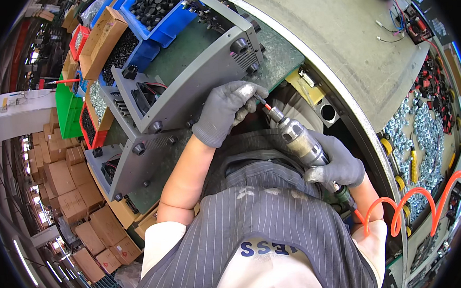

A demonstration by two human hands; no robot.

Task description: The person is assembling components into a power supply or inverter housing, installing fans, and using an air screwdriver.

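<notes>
My right hand [342, 161], in a grey glove, is wrapped round a pneumatic screwdriver [303, 141]. Its bit [266, 106], with a red band, points up and left toward my other hand. My left hand [221, 113], also gloved in grey, has its fingers pinched at the bit's tip; whatever small piece sits between them is too hidden to name. Just beyond that hand, a grey metal housing [186, 89] lies on the green bench [280, 52], with black round feet showing. A second grey housing [153, 161] lies nearer, to the left.
A coiled orange air hose [396, 213] runs right from the screwdriver. Blue bins [165, 38] of black parts stand at the far left, near a green bin [68, 108]. A pale conveyor belt [334, 39] passes beyond the bench. Many loose screws [423, 139] lie at right; cartons [68, 189] are stacked left.
</notes>
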